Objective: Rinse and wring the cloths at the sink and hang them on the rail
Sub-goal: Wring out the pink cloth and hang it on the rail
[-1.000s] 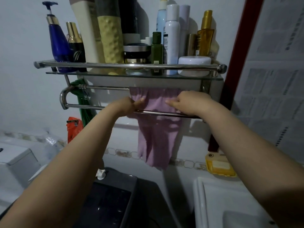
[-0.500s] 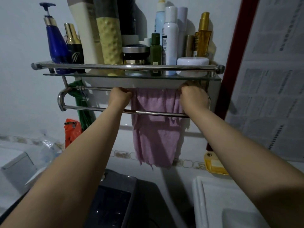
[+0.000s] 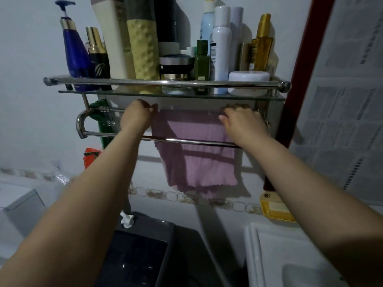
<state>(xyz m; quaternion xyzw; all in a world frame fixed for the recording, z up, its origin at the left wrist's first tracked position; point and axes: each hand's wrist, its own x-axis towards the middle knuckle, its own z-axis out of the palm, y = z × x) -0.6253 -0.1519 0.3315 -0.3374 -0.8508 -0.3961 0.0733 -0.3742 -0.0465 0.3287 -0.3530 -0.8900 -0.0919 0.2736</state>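
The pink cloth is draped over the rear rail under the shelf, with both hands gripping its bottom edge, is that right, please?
Not quite: the head view shows the left hand and right hand holding the pink cloth at its top corners by the rear rail, not its bottom edge.

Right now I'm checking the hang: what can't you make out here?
- Head view: the pink cloth top edge on the back rail sits under the left hand and right hand.
- Sink: cut off by the frame's bottom edge.
- Bottle labels: too small.
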